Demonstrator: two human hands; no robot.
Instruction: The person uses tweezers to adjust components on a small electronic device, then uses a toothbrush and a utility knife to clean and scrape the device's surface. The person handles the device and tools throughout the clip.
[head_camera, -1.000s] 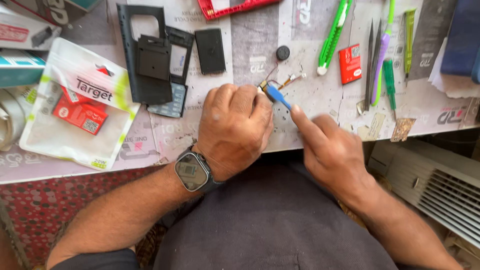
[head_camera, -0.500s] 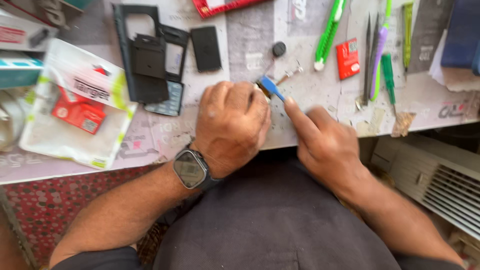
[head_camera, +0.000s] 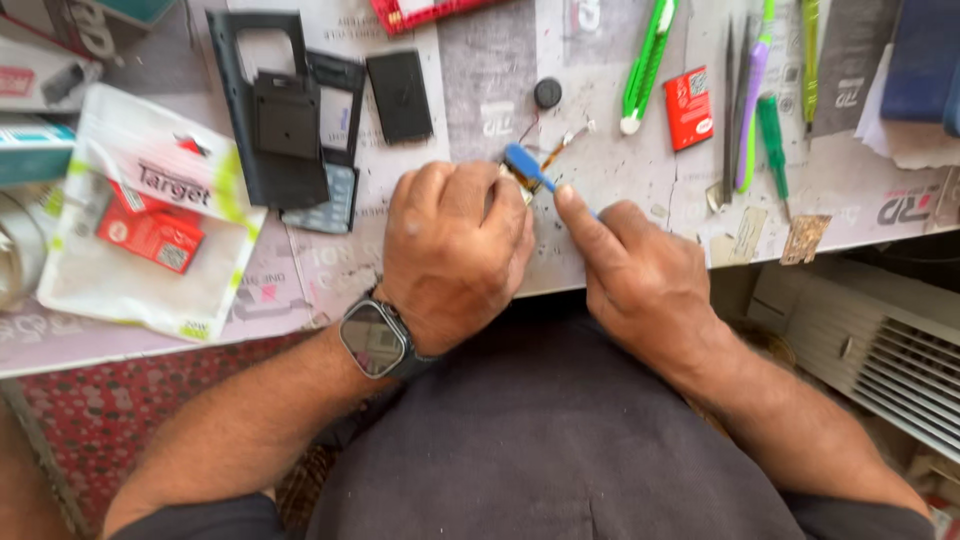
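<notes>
While worktable lies crowded with dismantled black phone shells, left hand closes over small circuit part near front edge; right hand pinches blue-tipped tool against it. Risk: tip slipping, tearing thin wires. Free room narrow, between loose black button and table edge.

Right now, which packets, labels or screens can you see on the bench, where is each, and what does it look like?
White plastic pouch with green edging: far left, flat, holding a red card.
Small red rectangular packet: upper right, beside the green-handled knife.
Teal and white box: left edge, mostly cut off.
Dark square wristwatch screen: on the left wrist, blank.
</notes>
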